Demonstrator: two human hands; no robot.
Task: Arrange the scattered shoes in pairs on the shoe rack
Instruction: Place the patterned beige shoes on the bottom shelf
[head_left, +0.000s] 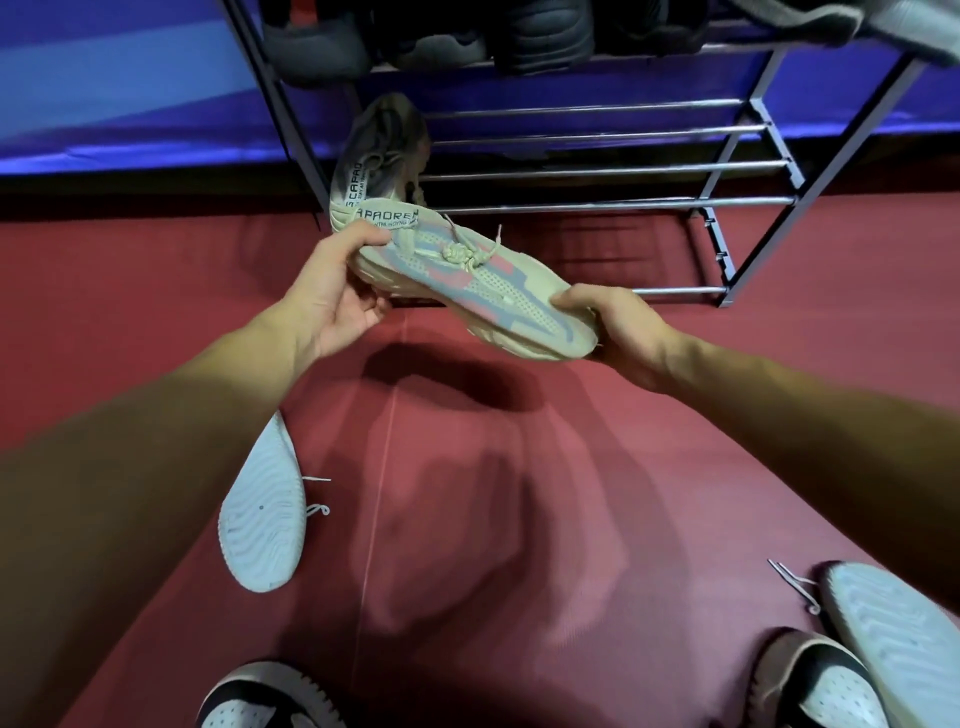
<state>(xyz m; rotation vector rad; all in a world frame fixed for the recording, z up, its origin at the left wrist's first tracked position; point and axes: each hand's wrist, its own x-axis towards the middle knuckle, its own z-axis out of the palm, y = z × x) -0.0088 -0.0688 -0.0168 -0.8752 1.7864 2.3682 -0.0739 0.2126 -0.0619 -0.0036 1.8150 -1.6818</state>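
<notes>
- The left hand (332, 296) and the right hand (618, 327) are both holding one beige knit sneaker (467, 280) with pink and grey-blue panels, in the air in front of the shoe rack (748, 171); the left fingers are curling round its heel end and the right fingers are closing round its toe end.
- Its apparent partner, a matching sneaker (379, 156) with the same lettered pull tab, is already sitting at the left end of the rack's lower bars, so this pair looks half placed.
- Dark shoes (441, 36) are lining the upper shelf at the top of the view; whether they are paired I cannot tell.
- The rest of the lower bars are showing bare, leaving room beside the partner.
- Two pale-soled shoes are lying sole-up on the red floor (493, 467), well apart: one (262, 514) at the left, one (893, 634) at the right, so a pair is waiting there.
- Two more shoes (260, 696) near the bottom edge may be on the person's feet; I cannot tell.
- By my judgement the task is partway done, with the held sneaker next to go on.
</notes>
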